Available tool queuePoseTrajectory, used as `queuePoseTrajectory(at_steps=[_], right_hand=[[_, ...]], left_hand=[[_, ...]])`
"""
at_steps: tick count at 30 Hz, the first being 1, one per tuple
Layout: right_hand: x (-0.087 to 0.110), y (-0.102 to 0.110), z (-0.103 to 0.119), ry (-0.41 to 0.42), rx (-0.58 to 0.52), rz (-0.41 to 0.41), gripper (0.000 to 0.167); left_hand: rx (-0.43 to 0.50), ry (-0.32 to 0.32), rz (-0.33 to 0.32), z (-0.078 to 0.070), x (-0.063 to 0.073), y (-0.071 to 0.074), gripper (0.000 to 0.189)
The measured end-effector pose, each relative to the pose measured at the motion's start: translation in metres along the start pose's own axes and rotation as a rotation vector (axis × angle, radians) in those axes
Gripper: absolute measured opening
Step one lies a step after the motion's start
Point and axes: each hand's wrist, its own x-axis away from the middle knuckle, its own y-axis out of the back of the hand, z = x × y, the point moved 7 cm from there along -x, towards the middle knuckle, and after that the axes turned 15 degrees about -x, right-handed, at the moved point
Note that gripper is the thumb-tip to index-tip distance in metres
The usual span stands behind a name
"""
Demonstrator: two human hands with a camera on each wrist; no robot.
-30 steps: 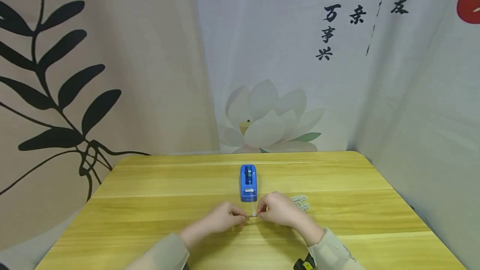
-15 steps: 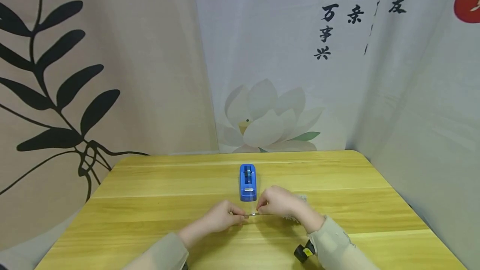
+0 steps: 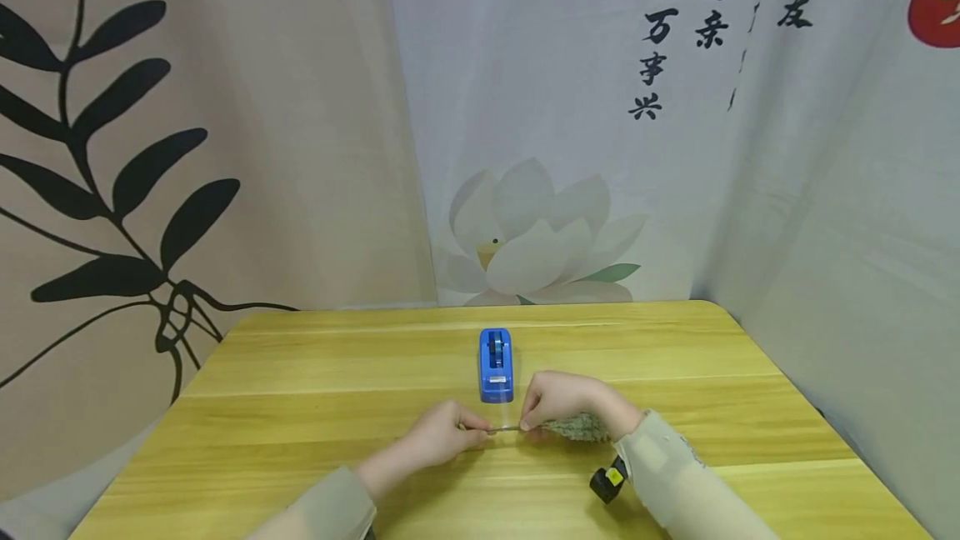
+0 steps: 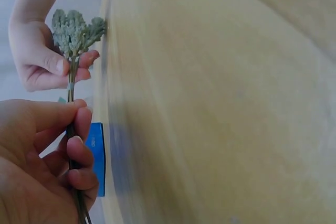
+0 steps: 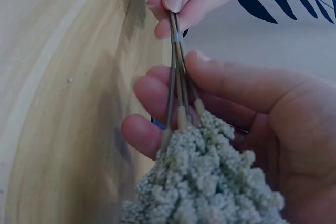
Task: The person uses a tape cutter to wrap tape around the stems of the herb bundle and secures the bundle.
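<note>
Printed cloth (image 3: 337, 148) hung behind a wood-grained counter (image 3: 337, 357), where a blue tape dispenser (image 3: 496, 390) stood just beyond both hands. Over the counter, the bunch of flowers (image 5: 205, 177) spanned the hands, stems leftward, blooms rightward. Left hand (image 3: 450, 432): thumb and fingers closed in a pinch on the stems. Right hand (image 3: 566, 398): thumb and fingers loosely curled about the stems just below the blooms. Progress: the stems were gathered together, and a pale band (image 5: 178, 38), probably tape, appeared to circle them between the two grips. A clear strip (image 3: 504, 413) seemed to link stems and dispenser; wrapping was therefore judged begun, cutting not yet done. The band's number of turns could not be told.
</note>
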Motion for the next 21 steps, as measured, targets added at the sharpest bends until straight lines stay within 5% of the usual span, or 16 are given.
queuePoseTrajectory(at_steps=[7,21], right_hand=[[0.0011,0.0021,-0.0025,-0.014,-0.072,-0.031,0.012],[0.0046,0.0013,-0.0012,0.034,0.026,-0.17,0.009]], left_hand=[[-0.009,0.005,-0.018,-0.0011,-0.0006,0.0011,0.019],[0.001,-0.034,-0.015,-0.0033,-0.0018,0.0024,0.019]])
